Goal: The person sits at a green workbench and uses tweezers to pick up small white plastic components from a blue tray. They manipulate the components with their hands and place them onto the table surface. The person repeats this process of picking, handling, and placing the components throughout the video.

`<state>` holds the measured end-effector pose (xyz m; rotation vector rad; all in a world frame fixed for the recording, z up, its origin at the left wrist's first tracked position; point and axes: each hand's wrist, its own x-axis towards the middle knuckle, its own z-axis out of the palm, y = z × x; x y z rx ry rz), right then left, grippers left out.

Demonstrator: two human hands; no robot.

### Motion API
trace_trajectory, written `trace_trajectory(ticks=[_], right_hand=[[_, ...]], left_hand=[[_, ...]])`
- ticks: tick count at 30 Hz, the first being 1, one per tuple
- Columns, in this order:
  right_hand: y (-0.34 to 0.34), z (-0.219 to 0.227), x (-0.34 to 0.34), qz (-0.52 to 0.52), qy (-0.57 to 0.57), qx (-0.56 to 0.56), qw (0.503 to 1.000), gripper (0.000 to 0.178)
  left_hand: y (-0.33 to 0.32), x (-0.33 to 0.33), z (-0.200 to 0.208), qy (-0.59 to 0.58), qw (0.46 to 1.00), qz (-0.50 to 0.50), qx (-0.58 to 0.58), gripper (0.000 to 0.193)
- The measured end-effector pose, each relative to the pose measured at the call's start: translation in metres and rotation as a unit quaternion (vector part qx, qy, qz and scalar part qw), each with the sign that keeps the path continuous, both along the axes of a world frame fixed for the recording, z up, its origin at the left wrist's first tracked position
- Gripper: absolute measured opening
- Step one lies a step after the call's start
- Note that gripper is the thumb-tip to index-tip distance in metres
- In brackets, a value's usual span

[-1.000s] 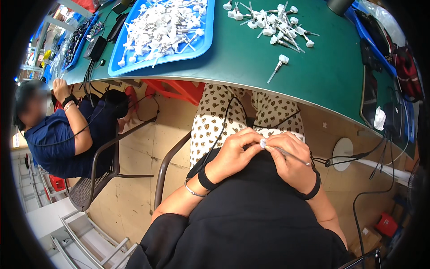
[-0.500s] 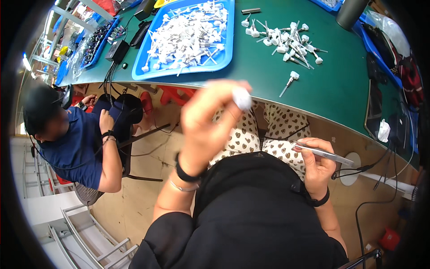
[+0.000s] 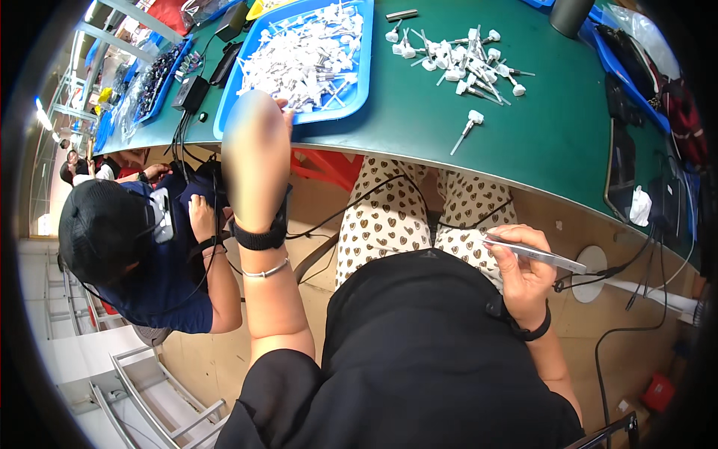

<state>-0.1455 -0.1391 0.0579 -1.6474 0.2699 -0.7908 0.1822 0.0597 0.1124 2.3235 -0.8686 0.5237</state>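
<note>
My left hand (image 3: 258,161) is at the near edge of a blue tray (image 3: 359,82), its back blurred and most fingers hidden; whether it holds anything does not show. Heaped in the tray are many small white pump heads (image 3: 299,56) with thin tubes. Above my lap on the right, my right hand (image 3: 527,266) is closed on a pair of metal tweezers (image 3: 550,257), which lie across the fingers and point sideways. Right of the tray, a loose pile of the same pump heads (image 3: 471,63) spreads on the green table (image 3: 404,135). A single pump head (image 3: 475,118) lies nearer the edge.
A short metal tube (image 3: 402,14) lies beyond the pile. On the left, a person in a dark cap (image 3: 101,217) sits close to my left arm. Black cables (image 3: 598,284) hang at the right, near a crumpled white tissue (image 3: 640,206). A dark cylinder (image 3: 571,15) stands at the back.
My left hand has swung from above my lap up and left to the tray; the white piece seen at its fingers no longer shows. The seated person's head has turned down. My right hand stays put.
</note>
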Motion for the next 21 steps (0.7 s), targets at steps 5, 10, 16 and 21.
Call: trace_trajectory(ticks=[5,10,16,21], right_hand=[[0.000,-0.001,0.003,-0.005,-0.004,-0.020,1.000,0.020],[-0.006,0.001,0.001,-0.013,0.000,-0.059,0.998,0.019],[-0.008,0.002,0.000,-0.030,0.016,0.014,0.999,0.017],[-0.008,0.002,-0.001,-0.023,0.009,0.020,0.999,0.017]], left_hand=[[-0.005,0.040,0.004,0.100,0.992,-0.037,-0.068,0.017],[-0.005,0.063,0.015,0.008,0.999,-0.038,0.016,0.021],[-0.057,-0.023,0.025,-0.040,0.985,-0.163,-0.030,0.022],[-0.124,-0.096,0.004,-0.033,0.961,-0.270,0.049,0.025]])
